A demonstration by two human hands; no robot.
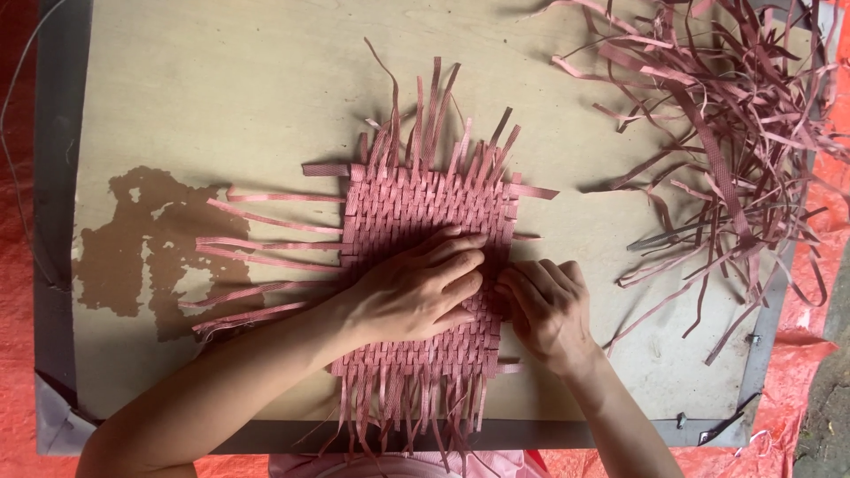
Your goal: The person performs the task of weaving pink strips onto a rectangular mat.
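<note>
A pale wooden counter [221,80] fills the view, framed by a grey metal edge and ringed by an orange tarp [18,53] on the ground. A dark brown stain [133,248] marks the board at 9 o'clock.

At the centre lies a pink woven mat [416,212] of flat strips, square in its woven part, with loose ends fanning out on all four sides; those at 6 o'clock hang over the near edge of the counter.

The left hand [412,296] lies flat on the mat, palm down, fingers stretched out and close together, pointing toward 2 o'clock and pressing the weave. The right hand [544,310] sits just beside it at the mat's 3 o'clock edge, fingers curled inward with the tips at the weave; whether it pinches a strip cannot be told, since the fingertips are tucked under. The two hands nearly touch at the fingertips.

A tangled heap of loose pink strips [726,133] covers the counter from 1 to 3 o'clock, well apart from the mat, some trailing past the far edge. Bare board lies between mat and heap, across 12 o'clock, and in a wide stretch from 10 to 11 o'clock. Toward 6 o'clock little board remains before the edge.
</note>
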